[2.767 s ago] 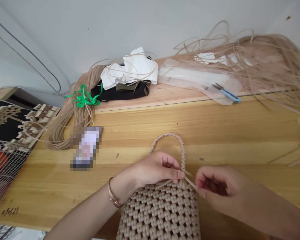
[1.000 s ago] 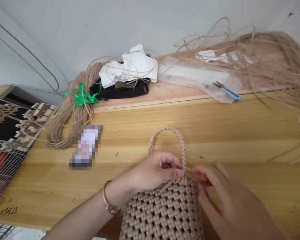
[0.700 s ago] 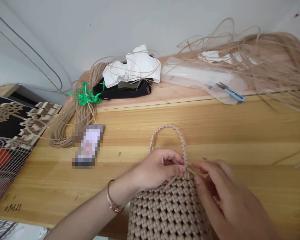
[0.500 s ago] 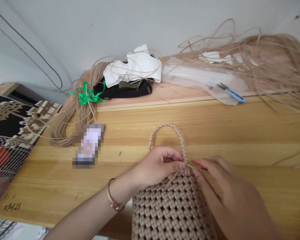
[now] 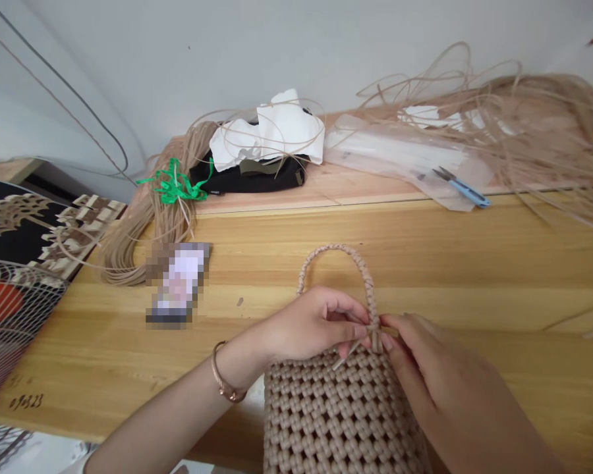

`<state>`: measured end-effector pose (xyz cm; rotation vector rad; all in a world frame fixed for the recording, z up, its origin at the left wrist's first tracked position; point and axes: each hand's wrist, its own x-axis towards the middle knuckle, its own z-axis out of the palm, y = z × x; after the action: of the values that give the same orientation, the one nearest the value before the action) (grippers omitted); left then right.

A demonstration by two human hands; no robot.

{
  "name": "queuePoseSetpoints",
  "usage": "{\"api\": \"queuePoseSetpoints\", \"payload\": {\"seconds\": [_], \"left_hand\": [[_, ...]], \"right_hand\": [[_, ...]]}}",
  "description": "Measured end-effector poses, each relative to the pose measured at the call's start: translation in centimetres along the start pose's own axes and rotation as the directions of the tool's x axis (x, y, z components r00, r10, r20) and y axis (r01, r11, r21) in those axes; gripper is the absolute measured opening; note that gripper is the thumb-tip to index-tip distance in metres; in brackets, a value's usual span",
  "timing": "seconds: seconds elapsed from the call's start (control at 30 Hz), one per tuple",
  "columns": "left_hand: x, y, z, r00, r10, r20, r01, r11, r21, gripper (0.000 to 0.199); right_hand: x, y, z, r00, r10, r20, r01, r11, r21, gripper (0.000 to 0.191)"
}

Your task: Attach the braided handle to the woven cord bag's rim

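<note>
A woven beige bag [image 5: 340, 415] stands at the table's front edge, its braided handle [image 5: 335, 248] arching above the rim. My left hand [image 5: 321, 326], a bracelet on its wrist, pinches the base of the handle at its right end. A short loose strand end [image 5: 343, 357] sticks out below those fingers. On the other side of the handle base, my right hand [image 5: 425, 355] has thumb and forefinger closed round another flat strand [image 5: 390, 332]. The fingertips of both hands are close together, with the handle base between them.
Left of the bag lie a phone [image 5: 182, 283] and a coil of beige cord [image 5: 123, 253] with green ribbon [image 5: 178, 184]. Blue-handled snips [image 5: 467, 191] rest on a plastic bag [image 5: 385, 145] at the back, near more loose cord [image 5: 563, 105]. A wire basket [image 5: 10, 316] is far left.
My right thumb and forefinger have closed in on the strand beside the handle base, and less of the strand shows. The view has shifted slightly.
</note>
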<state>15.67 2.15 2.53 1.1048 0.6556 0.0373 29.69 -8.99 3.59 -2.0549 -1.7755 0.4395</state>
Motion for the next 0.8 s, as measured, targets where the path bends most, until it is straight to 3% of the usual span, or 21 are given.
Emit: {"api": "queuePoseSetpoints", "payload": {"seconds": [0.3,0.57,0.8], "left_hand": [[0.21,0.08,0.20,1.000,-0.012,-0.016,0.012,1.000,0.025,0.005],[0.40,-0.08,0.15,0.998,-0.014,-0.064,0.015,1.000,0.007,0.005],[0.35,-0.02,0.09,0.997,0.014,-0.075,-0.008,0.997,0.073,0.006]], "right_hand": [[-0.26,0.15,0.14,0.997,0.074,0.023,-0.075,0.997,0.037,0.035],[-0.26,0.62,0.27,0.961,0.211,0.177,-0.250,0.938,0.241,0.039],[-0.26,0.87,0.65,0.968,0.220,0.119,-0.248,0.909,0.334,0.036]]}}
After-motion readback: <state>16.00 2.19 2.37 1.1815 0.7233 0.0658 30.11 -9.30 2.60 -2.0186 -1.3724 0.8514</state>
